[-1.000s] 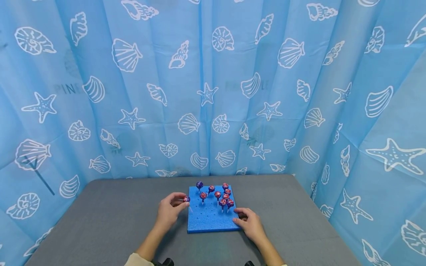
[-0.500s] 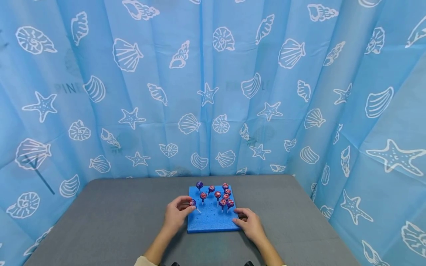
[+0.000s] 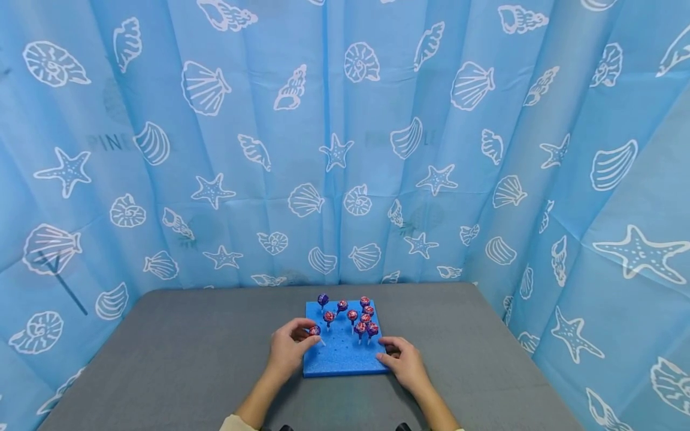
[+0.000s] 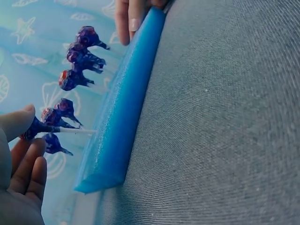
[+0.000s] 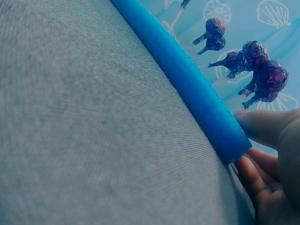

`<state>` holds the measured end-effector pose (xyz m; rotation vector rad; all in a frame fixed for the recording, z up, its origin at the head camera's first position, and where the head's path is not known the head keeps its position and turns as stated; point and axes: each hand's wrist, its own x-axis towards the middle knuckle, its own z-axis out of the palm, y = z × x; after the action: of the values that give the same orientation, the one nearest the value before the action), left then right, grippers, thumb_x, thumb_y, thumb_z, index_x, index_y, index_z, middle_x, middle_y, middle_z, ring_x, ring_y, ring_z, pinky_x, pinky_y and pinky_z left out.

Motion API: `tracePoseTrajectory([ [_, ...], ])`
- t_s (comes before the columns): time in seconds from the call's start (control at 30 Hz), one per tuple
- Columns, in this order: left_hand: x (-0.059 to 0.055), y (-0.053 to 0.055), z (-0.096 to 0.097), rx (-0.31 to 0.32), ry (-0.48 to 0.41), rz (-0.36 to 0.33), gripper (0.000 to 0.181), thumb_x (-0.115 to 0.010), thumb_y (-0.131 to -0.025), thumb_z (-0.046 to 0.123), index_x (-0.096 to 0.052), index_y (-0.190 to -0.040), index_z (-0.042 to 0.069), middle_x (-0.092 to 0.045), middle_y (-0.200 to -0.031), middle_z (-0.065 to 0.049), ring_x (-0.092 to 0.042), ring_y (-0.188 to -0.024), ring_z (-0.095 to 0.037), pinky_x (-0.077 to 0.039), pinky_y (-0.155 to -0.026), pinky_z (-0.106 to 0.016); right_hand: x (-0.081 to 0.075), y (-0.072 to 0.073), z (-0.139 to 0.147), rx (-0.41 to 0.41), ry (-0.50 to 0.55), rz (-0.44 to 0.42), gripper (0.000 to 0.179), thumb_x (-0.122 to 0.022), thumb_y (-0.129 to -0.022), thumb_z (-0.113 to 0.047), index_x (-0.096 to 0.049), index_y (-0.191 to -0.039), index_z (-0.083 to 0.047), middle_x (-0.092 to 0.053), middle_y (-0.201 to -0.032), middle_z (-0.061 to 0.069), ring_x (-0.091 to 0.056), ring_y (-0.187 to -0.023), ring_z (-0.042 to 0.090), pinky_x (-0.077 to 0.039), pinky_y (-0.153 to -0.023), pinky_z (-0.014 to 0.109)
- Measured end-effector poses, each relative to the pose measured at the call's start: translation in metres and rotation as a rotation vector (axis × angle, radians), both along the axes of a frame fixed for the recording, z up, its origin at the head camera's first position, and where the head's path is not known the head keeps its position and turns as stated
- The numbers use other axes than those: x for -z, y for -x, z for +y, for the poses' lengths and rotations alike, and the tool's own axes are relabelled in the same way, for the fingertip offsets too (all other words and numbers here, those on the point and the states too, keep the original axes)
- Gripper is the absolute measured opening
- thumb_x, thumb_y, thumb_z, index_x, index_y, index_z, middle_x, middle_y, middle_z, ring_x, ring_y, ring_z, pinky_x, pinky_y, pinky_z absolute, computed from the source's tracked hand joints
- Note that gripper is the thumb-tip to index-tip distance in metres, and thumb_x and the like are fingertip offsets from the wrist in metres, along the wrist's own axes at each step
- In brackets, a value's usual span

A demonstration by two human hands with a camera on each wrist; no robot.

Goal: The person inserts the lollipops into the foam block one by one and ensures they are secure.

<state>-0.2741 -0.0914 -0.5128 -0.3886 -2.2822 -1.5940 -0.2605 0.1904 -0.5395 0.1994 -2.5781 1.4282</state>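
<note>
My left hand [image 3: 288, 347] pinches a lollipop [image 3: 315, 330] by its wrapped purple-and-red head, between thumb and fingers. The lollipop's white stick [image 4: 77, 131] slants down, its end right at the top face of the blue foam board [image 3: 345, 358], over the left part. At the board's right edge my right hand [image 3: 403, 361] grips the foam, thumb [image 5: 262, 123] on the upper side and fingers [image 5: 253, 176] curled at the side and below. Several wrapped lollipops [image 3: 353, 315] stand upright by their sticks in the board, mostly in its back half and along the right.
Small holes [image 3: 335, 342] dot the board's middle and left. The board lies on a grey cloth-covered table [image 3: 205, 353]. A blue curtain [image 3: 334, 149] with white shell prints hangs behind the table and along its sides.
My left hand has brought its lollipop rightward and slightly nearer, from the board's left edge to over the board. The right hand and the board have stayed in place.
</note>
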Motion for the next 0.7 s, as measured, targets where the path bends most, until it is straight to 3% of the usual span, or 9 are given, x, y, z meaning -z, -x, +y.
tracePoseTrajectory([
  [0.27,0.0,0.001,0.006,-0.031,0.112,0.061,0.024,-0.08,-0.081,0.011,-0.07,-0.102,0.012,-0.064,-0.092,0.005,-0.059,-0.081,-0.013,-0.052,-0.073,-0.03,0.0,0.001,0.001,0.002,0.013,0.005,0.027,-0.076,-0.083,-0.009,-0.07,-0.109,-0.004,-0.065,-0.102,0.006,-0.061,-0.091,0.02,-0.05,-0.073,0.028],
  [0.47,0.0,0.003,0.012,-0.047,0.1,0.1,0.024,-0.082,-0.079,0.01,-0.07,-0.099,0.009,-0.063,-0.092,0.004,-0.059,-0.081,-0.016,-0.053,-0.074,-0.043,0.0,0.0,0.0,0.0,0.007,-0.009,0.027,-0.076,-0.083,-0.009,-0.07,-0.109,-0.005,-0.065,-0.102,0.006,-0.061,-0.09,0.02,-0.05,-0.072,0.028],
  [0.7,-0.001,0.007,0.017,-0.044,0.114,0.116,0.024,-0.082,-0.079,0.012,-0.07,-0.099,0.008,-0.063,-0.092,0.004,-0.057,-0.081,-0.016,-0.052,-0.073,-0.039,-0.002,0.0,0.0,-0.002,0.003,-0.014,0.027,-0.076,-0.084,-0.01,-0.07,-0.11,-0.004,-0.065,-0.101,0.005,-0.06,-0.09,0.02,-0.049,-0.072,0.029],
])
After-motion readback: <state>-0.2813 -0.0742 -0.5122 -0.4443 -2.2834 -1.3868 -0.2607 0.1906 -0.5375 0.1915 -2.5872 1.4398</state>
